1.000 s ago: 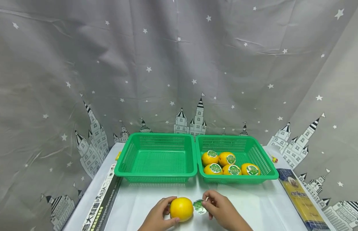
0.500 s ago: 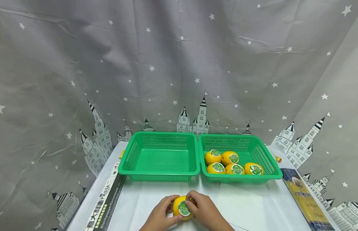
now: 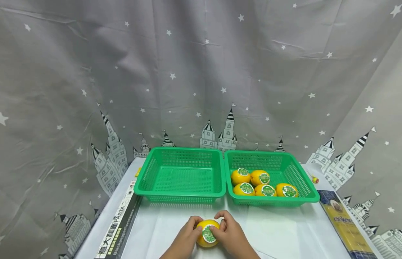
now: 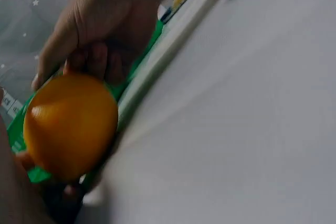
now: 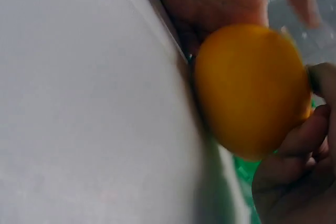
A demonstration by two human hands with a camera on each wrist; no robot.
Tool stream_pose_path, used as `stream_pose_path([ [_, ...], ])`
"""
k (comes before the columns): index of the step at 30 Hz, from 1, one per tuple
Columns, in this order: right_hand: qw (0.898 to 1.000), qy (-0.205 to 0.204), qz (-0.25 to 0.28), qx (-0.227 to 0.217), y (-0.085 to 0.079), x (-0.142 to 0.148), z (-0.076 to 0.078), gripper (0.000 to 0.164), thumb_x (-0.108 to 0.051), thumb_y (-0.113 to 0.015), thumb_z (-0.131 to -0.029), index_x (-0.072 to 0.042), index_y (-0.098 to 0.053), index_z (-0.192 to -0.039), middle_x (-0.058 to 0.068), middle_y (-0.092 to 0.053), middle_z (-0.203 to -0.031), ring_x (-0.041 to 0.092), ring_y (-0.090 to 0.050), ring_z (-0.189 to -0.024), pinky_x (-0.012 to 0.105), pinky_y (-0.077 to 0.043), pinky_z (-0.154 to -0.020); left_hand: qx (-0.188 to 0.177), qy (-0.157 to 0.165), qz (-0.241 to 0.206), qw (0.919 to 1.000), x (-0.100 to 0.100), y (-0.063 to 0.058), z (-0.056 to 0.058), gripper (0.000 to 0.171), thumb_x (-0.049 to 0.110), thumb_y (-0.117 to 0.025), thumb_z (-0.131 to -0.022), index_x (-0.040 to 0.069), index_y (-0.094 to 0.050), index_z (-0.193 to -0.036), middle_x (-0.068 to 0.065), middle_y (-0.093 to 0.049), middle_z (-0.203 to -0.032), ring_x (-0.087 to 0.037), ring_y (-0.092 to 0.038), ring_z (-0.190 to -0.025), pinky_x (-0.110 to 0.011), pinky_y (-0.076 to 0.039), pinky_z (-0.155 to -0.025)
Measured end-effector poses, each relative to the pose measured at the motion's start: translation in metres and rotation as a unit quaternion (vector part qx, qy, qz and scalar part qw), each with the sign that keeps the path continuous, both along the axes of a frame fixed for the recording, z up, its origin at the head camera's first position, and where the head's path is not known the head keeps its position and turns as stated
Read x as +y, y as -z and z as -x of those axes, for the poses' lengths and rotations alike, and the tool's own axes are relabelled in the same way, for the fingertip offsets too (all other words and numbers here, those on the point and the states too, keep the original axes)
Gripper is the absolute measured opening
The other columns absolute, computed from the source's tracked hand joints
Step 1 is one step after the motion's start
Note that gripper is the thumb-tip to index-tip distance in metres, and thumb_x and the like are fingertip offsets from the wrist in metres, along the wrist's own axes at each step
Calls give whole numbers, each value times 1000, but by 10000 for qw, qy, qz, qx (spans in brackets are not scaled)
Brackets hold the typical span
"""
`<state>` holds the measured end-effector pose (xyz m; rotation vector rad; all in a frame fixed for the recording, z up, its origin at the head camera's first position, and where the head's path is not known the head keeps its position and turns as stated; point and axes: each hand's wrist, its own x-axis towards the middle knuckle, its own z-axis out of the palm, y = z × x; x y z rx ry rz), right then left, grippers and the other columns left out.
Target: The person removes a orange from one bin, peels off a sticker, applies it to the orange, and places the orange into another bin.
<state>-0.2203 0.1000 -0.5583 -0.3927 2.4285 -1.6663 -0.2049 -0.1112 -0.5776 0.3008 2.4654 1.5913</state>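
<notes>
A yellow lemon [image 3: 206,243] lies between my two hands at the front of the table, with a round green-and-white sticker [image 3: 208,233] on its upper side. My left hand [image 3: 185,237] grips its left side, thumb on the skin near the sticker. On the other side my right hand [image 3: 232,235] has its thumb on the sticker and its fingers bent beside the fruit. Both wrist views show the bare underside of the lemon [image 4: 73,124], where the sticker is hidden. In the right wrist view the curled fingers [image 5: 294,161] of my right hand touch the lemon [image 5: 249,87].
Two green plastic baskets stand side by side behind the hands: the left basket [image 3: 184,196] holds nothing, the right basket [image 3: 269,201] several stickered lemons [image 3: 246,189]. A pasta box [image 3: 121,223] lies at left, a blue-and-yellow packet [image 3: 344,223] at right, beside a white sheet [image 3: 275,230].
The right hand has brought the sticker from beside the lemon onto it. Now its thumb presses there, and the left thumb has moved up beside it.
</notes>
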Motion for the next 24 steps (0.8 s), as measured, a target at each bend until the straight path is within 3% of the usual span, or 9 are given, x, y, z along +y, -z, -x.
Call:
stream_pose_path([
  [4,9966,-161,683,-437,10,8,6,38,-29,-73,-99,-3,-57,-121,-5,-43,-68,4,-38,-54,17,-33,-50,549,-672,584,9945,21,2,1,41,49,-52,-107,10,-48,-122,-3,-62,-97,-16,-51,-86,-31,-43,-72],
  [7,9919,-417,1033,-606,17,10,8,40,-25,-75,-98,-2,-55,-125,-6,-43,-70,4,-38,-54,16,-33,-49,697,-946,854,9894,26,4,-1,37,48,-50,-108,13,-47,-120,-1,-60,-92,-14,-47,-82,-30,-38,-68],
  [9,9929,-522,951,-485,20,10,7,44,-27,-79,-95,-6,-56,-126,-7,-43,-71,3,-39,-55,16,-35,-51,778,-888,927,9887,26,4,-1,34,45,-44,-111,14,-49,-123,-2,-62,-94,-14,-47,-82,-31,-38,-68],
  [12,9972,-569,476,53,21,8,5,48,-32,-85,-88,-14,-59,-124,-7,-42,-70,2,-41,-58,18,-38,-54,900,-693,953,9889,22,4,-2,41,45,-36,-113,14,-53,-133,-4,-68,-106,-14,-48,-86,-33,-39,-71],
  [14,9975,-574,117,403,20,8,4,47,-36,-86,-87,-20,-60,-122,-8,-41,-69,1,-41,-59,18,-40,-56,1002,-597,946,9887,21,4,-2,44,46,-35,-114,15,-56,-137,-5,-70,-116,-15,-48,-90,-34,-39,-73],
  [17,9959,-721,-19,546,18,9,4,47,-35,-87,-86,-23,-60,-122,-7,-42,-70,0,-42,-59,18,-40,-56,1033,-504,948,9888,19,4,-3,45,47,-38,-113,15,-57,-138,-4,-69,-122,-17,-47,-96,-36,-39,-76],
  [21,9936,-1062,356,142,17,16,8,47,-26,-84,-89,-17,-58,-128,-6,-42,-73,0,-41,-59,16,-39,-56,903,-346,939,9909,16,4,-4,49,52,-46,-109,13,-54,-136,0,-64,-116,-19,-44,-99,-35,-38,-76],
  [24,9846,-1216,1087,-629,16,19,10,41,-22,-72,-99,-6,-55,-132,-6,-45,-78,3,-41,-61,17,-38,-57,880,-194,900,9919,14,6,-3,54,53,-51,-106,10,-53,-138,0,-63,-117,-18,-43,-99,-32,-37,-75],
])
